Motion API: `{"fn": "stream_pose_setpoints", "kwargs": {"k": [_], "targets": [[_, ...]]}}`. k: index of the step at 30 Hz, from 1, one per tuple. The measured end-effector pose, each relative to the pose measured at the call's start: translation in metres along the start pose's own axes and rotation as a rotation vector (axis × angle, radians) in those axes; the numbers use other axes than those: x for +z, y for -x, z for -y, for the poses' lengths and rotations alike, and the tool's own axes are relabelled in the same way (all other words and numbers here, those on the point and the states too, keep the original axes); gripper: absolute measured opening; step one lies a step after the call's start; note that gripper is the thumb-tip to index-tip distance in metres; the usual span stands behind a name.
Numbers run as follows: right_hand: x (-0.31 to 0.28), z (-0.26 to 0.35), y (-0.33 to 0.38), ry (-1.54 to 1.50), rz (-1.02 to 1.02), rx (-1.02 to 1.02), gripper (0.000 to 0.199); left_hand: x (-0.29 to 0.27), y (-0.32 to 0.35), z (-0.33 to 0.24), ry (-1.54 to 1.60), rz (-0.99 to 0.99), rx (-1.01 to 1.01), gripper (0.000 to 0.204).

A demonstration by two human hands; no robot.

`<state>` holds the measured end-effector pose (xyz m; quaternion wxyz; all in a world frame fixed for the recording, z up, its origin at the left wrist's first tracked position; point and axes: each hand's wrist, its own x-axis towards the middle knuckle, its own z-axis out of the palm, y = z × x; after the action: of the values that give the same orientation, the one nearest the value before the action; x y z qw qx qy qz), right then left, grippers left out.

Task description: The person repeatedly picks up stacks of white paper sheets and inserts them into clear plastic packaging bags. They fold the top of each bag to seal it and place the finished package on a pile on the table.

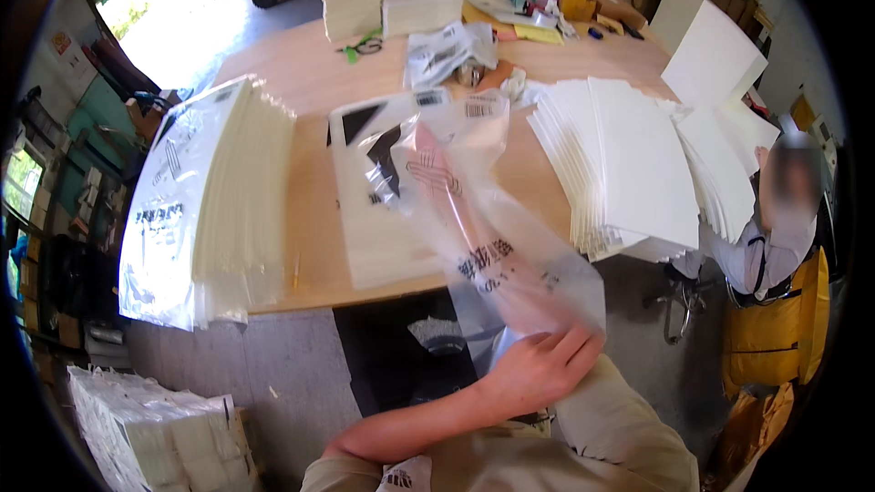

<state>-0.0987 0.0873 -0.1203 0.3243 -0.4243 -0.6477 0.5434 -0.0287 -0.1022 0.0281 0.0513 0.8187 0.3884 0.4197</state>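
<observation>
A clear plastic bag (556, 278) with dark printing stretches from my lap up over the table's near edge. My left hand (542, 369) crosses in front of me, its fingers pinched on the bag's open end. Pushed deep inside the bag is my right arm, and my right hand (436, 173) shows through the film with its fingers stretched out, though blurred by the plastic. Beneath it lies a flat stack of printed bags (374, 228). To the right, white sheets (638, 155) are fanned out in a thick pile.
Filled clear bags (196, 191) stand in a thick row on the table's left. Scissors (365, 46), paper stacks (422, 5) and small items sit farther back. A person (770, 237) sits at the right by a yellow bag (775, 328). A wrapped bundle (164, 428) stands on the floor.
</observation>
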Motion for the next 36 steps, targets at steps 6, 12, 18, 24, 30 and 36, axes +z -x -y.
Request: {"fn": "stream_pose_setpoints", "kwargs": {"k": [6, 12, 18, 24, 30, 36], "targets": [[0.019, -0.004, 0.008, -0.040, 0.071, -0.006, 0.050, 0.009, 0.028, 0.004, -0.004, 0.103, -0.063, 0.046], [0.010, -0.002, 0.002, -0.077, 0.069, -0.032, 0.049, 0.009, 0.039, 0.007, -0.025, 0.021, 0.022, 0.035], [-0.016, -0.013, -0.016, -0.056, 0.047, -0.045, 0.048, 0.008, 0.090, 0.030, 0.089, -0.179, -0.167, 0.030], [0.008, 0.008, -0.037, -0.105, 0.094, -0.093, 0.047, 0.033, 0.160, 0.094, 0.904, -0.613, -1.155, 0.050], [0.011, 0.005, -0.042, -0.125, 0.092, -0.112, 0.046, 0.045, 0.144, 0.097, 1.125, -0.513, -1.155, 0.037], [0.037, 0.047, -0.047, -0.256, 0.133, -0.203, 0.045, 0.025, 0.131, 0.139, 1.140, -0.735, -1.133, 0.018]]}}
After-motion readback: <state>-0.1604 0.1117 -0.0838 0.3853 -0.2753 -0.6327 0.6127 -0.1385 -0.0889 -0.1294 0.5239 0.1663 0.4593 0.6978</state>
